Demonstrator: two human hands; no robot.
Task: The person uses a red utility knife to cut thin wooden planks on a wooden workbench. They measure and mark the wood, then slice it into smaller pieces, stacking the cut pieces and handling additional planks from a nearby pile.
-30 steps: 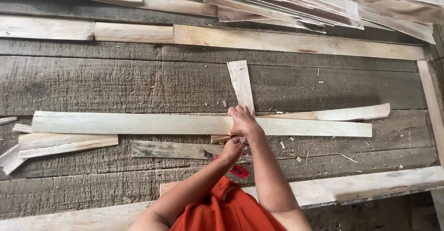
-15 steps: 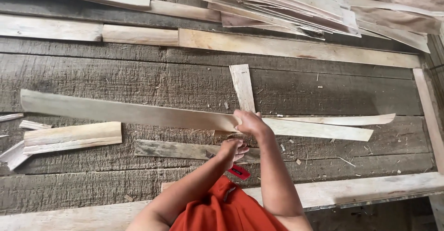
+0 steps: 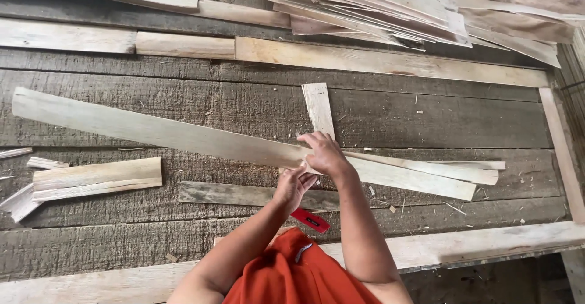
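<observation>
Head view: right hand [image 3: 326, 155] grasping long strip [image 3: 152, 130], left hand [image 3: 294, 185] released beneath; short slat [image 3: 318, 108] crosses under

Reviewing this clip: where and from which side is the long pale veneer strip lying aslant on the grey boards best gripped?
Probably near its middle, from the near edge, where the right hand already rests on it. The long strip is thin, flat and very long, so an end grip would likely let it sag. The left hand sits just below.

Bare forearms, orange garment [image 3: 292, 273]
</observation>
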